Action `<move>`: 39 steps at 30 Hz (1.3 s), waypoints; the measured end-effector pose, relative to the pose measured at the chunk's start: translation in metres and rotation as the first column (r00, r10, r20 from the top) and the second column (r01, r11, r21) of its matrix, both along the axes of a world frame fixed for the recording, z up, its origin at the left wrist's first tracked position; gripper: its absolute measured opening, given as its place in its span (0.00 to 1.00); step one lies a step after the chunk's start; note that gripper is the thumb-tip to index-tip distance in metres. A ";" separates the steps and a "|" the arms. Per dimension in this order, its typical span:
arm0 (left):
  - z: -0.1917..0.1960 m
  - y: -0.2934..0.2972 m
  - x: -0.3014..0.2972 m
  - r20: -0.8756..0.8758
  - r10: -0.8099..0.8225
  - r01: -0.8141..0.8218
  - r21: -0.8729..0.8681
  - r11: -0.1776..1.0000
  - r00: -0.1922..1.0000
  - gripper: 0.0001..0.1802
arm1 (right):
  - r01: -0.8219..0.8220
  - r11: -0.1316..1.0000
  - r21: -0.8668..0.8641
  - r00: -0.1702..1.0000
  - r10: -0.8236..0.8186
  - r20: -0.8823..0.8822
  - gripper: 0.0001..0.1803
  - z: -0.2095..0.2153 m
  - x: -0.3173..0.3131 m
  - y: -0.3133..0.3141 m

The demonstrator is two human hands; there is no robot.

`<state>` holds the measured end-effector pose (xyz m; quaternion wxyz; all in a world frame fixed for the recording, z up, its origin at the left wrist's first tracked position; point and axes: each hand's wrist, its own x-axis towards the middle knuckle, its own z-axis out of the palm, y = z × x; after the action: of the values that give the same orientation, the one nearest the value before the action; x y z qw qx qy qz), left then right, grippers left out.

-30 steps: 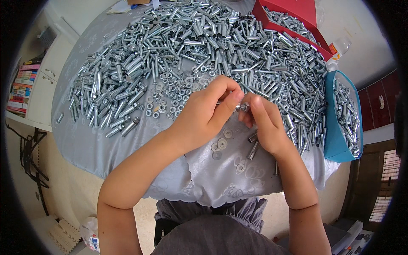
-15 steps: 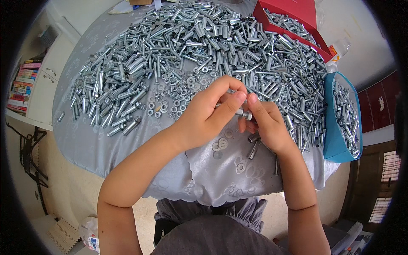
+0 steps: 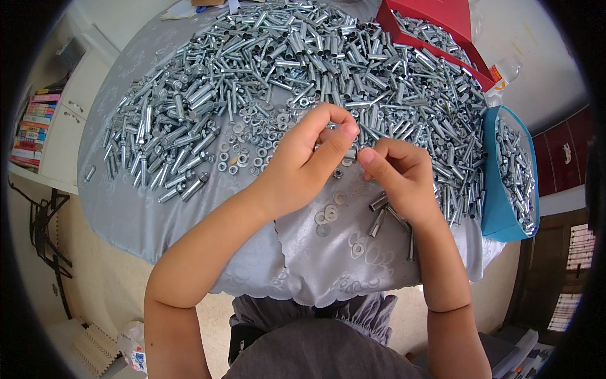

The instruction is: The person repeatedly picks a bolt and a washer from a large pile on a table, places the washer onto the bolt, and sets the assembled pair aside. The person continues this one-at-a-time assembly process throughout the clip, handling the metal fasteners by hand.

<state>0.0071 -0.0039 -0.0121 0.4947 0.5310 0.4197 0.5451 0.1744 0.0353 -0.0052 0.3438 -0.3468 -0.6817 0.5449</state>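
The table (image 3: 126,208) wears a smooth grey cloth (image 3: 328,271) with a scalloped near edge, and across its far half lies a wide heap of bolts (image 3: 271,69) — bright zinc-plated sleeves and shafts, cylindrical, hard and slippery; at far right a red box (image 3: 454,16) and, nearer, a blue tray (image 3: 499,215) hold more of the same; between heap and hands lies a scatter of washers (image 3: 252,151), flat rings, with a few loose ones (image 3: 328,215) on the bare cloth close in. Both hands meet over the middle; the left hand (image 3: 303,170) pinches one end of a small bolt (image 3: 344,153) between thumb and fingers, and the right hand (image 3: 401,180) is closed on the other end, with spare bolts (image 3: 379,211) showing under its palm. To fit parts well here, I judge it best to hold the shaft level, keep the pinch close to the tip, and turn gently — the plated metal slides easily.
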 end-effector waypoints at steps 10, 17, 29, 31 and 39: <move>0.003 -0.001 0.002 0.106 -0.056 0.057 -0.001 0.998 0.993 0.12 | 0.037 0.999 -0.022 0.997 -0.035 0.066 0.17 -0.001 0.001 0.005; 0.005 0.001 0.000 0.051 -0.023 0.022 0.025 0.999 0.998 0.12 | -0.075 0.994 -0.078 0.997 0.075 -0.005 0.13 0.004 0.003 0.000; 0.006 0.000 0.000 0.095 -0.037 0.038 -0.012 0.999 0.995 0.11 | -0.064 0.997 -0.049 0.997 0.066 0.044 0.12 -0.002 0.002 0.004; 0.002 0.003 0.000 0.035 -0.010 0.009 0.015 1.000 0.999 0.11 | -0.087 0.992 -0.087 0.994 0.093 0.061 0.12 0.006 0.001 0.000; -0.004 0.003 0.001 0.059 -0.049 0.050 -0.029 0.998 0.997 0.11 | 0.058 0.988 -0.142 0.997 -0.050 0.059 0.13 0.005 -0.002 0.006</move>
<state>0.0081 -0.0009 -0.0159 0.5281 0.5176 0.4002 0.5414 0.1728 0.0410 0.0002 0.3138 -0.4039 -0.6400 0.5733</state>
